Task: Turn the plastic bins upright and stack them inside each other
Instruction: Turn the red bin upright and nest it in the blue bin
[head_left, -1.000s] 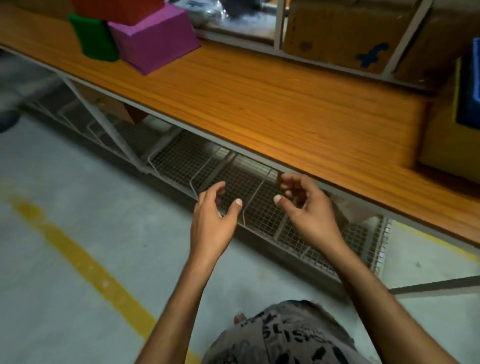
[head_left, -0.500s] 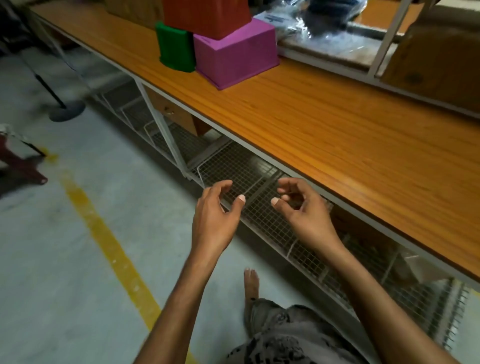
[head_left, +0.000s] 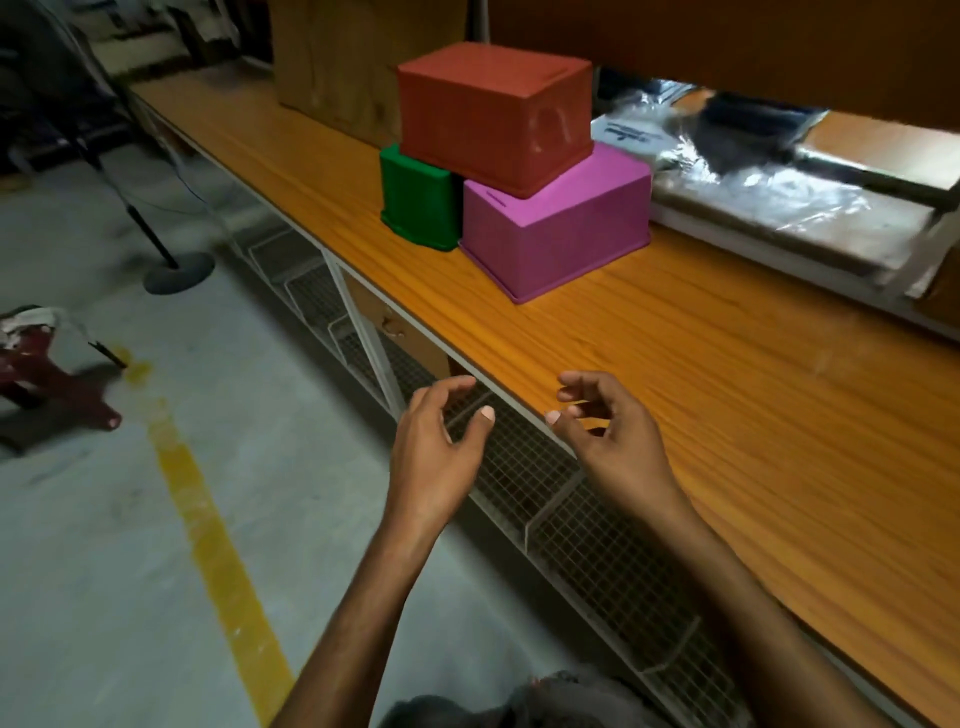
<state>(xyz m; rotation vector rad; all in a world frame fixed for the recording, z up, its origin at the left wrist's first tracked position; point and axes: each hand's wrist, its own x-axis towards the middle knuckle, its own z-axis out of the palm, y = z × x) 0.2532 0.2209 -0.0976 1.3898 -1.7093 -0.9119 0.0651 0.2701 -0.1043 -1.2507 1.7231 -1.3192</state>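
Note:
Three plastic bins stand upside down on the wooden table (head_left: 727, 395). A red bin (head_left: 488, 111) rests on top of a small green bin (head_left: 418, 200) and a pink bin (head_left: 558, 226), which sit side by side. My left hand (head_left: 434, 449) hovers in front of the table's near edge, fingers apart and curled, holding nothing. My right hand (head_left: 610, 436) hangs over the table edge beside it, fingers loosely curled and empty. Both hands are well short of the bins.
Wire mesh baskets (head_left: 545, 483) run under the table. Plastic-wrapped packages (head_left: 753, 176) lie behind the bins, and a brown board (head_left: 332, 67) leans at the far left. On the floor are a yellow line (head_left: 208, 519), a stand base (head_left: 179, 273) and a dark red object (head_left: 47, 374).
My view has swung left and up, so the bins now sit near the middle of the picture. Both hands have risen toward the table edge, still empty.

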